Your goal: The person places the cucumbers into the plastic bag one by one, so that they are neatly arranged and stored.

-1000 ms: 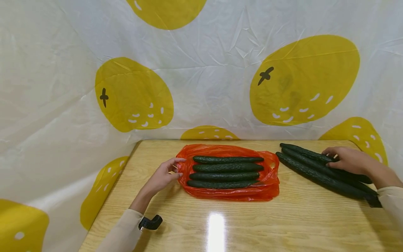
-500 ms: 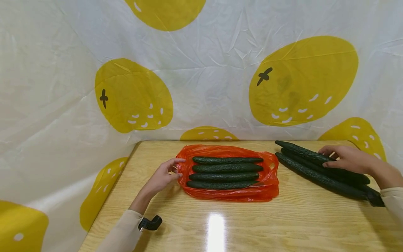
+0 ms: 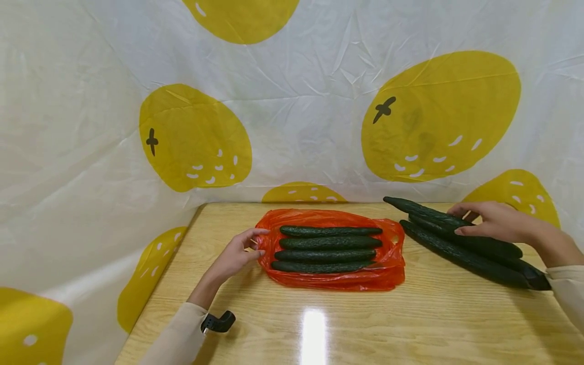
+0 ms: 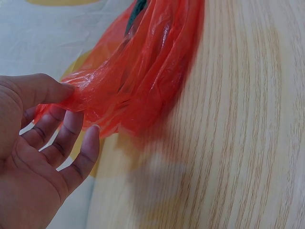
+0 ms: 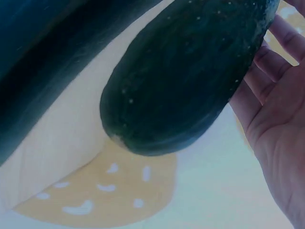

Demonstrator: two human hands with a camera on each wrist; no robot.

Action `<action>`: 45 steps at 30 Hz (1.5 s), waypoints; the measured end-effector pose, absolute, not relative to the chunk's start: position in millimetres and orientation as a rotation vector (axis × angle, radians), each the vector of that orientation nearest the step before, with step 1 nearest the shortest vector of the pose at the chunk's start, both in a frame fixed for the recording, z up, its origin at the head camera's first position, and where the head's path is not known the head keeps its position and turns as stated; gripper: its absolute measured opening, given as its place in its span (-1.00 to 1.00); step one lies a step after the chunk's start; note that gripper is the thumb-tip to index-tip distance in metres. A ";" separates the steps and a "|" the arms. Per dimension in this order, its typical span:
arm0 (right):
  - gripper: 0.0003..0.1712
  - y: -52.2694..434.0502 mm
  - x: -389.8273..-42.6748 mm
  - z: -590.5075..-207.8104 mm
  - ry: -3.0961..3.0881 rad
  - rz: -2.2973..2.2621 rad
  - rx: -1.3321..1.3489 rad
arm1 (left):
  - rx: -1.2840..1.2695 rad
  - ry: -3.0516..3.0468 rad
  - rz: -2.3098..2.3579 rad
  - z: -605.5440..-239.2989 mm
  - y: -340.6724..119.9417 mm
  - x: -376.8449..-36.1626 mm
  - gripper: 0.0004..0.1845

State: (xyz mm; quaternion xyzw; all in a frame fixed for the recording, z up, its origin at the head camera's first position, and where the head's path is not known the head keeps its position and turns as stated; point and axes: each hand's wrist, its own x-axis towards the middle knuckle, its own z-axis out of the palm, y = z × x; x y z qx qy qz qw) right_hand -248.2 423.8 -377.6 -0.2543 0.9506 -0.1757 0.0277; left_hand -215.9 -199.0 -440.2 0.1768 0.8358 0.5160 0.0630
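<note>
My left hand (image 3: 234,256) pinches the left end of a thin red plastic bag (image 3: 319,282) that lies flat on the table. The left wrist view shows the thumb over the bag (image 4: 147,81) and fingers beneath it. Several dark green cucumbers (image 3: 328,242) lie side by side on the bag. At the right, my right hand (image 3: 499,223) grips a cucumber (image 3: 417,208) from above, and its far tip points up and left. Close up in the right wrist view, the blunt end of this cucumber (image 5: 171,86) hides part of the fingers. Other cucumbers (image 3: 461,258) lie beneath it.
The wooden table (image 3: 365,329) reaches to a hanging white cloth (image 3: 301,142) with yellow fruit prints at the back and left. A black wrist camera (image 3: 220,322) sticks out from the left sleeve.
My right hand has shifted left with the cucumber, pulling it up and away from the others. The left hand and the bag stay where they were.
</note>
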 end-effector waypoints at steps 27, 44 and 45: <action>-0.50 353.4 -243.8 -351.8 2.731 -0.722 -0.981 | 0.525 2.525 1.558 -440.2 -198.0 -215.3 -0.46; -0.57 305.8 -243.3 -340.1 2.688 -0.636 -1.180 | 0.551 2.547 1.544 -440.9 -198.0 -215.5 -0.46; -0.58 303.5 -243.6 -340.2 2.688 -0.628 -1.186 | 0.556 2.547 1.543 -440.9 -198.1 -215.4 -0.46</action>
